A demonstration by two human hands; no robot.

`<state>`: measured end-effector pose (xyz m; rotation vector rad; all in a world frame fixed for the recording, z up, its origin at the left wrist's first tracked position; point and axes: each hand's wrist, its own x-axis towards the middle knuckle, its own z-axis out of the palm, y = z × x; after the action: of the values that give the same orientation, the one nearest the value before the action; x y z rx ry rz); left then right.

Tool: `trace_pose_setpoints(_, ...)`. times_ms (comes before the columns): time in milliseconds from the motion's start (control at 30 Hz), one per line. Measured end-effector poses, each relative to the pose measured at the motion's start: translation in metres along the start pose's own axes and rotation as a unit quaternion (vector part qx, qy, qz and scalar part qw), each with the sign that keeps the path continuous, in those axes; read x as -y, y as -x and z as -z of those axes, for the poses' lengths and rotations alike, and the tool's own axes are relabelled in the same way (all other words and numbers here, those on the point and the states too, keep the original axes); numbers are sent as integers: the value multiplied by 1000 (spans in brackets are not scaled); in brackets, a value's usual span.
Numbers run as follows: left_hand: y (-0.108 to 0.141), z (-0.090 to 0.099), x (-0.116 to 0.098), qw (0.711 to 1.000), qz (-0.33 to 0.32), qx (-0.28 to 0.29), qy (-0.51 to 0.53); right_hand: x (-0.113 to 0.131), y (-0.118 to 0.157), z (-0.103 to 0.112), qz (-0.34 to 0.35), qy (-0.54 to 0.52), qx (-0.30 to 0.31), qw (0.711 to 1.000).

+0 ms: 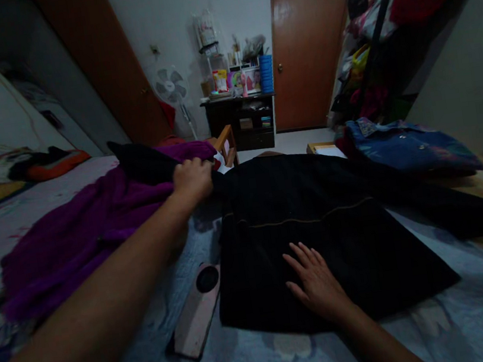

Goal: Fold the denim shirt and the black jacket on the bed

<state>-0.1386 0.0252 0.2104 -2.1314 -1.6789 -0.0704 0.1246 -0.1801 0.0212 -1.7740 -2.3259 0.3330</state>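
ok, blk garment [288,192], r hand [317,281] atop

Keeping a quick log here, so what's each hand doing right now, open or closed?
Left hand: closed, apparently holding a sleeve of the black garment.
Right hand: open, resting palm-down on the garment.

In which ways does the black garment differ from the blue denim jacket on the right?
Colour: the black garment is black with a thin tan line across it; the denim jacket is blue.
Pose: the black garment is spread out, while the denim jacket is folded.
Contact: the right hand rests on the black garment; no hand touches the denim jacket.
Both are clothes.
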Motion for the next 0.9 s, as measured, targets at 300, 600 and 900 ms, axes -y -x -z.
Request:
trace_pose_setpoints(300,32,-80,-73,942,-175,286,19,2,0,2,-1,-4,-1,1000)
trace_pose_setpoints(600,52,-109,-41,960,-40,276,-31,-1,0,-2,6,-28,-6,1000)
trace_pose_setpoints(900,78,-110,-136,965,-115,140,189,5,-21,30,13,-51,6,999)
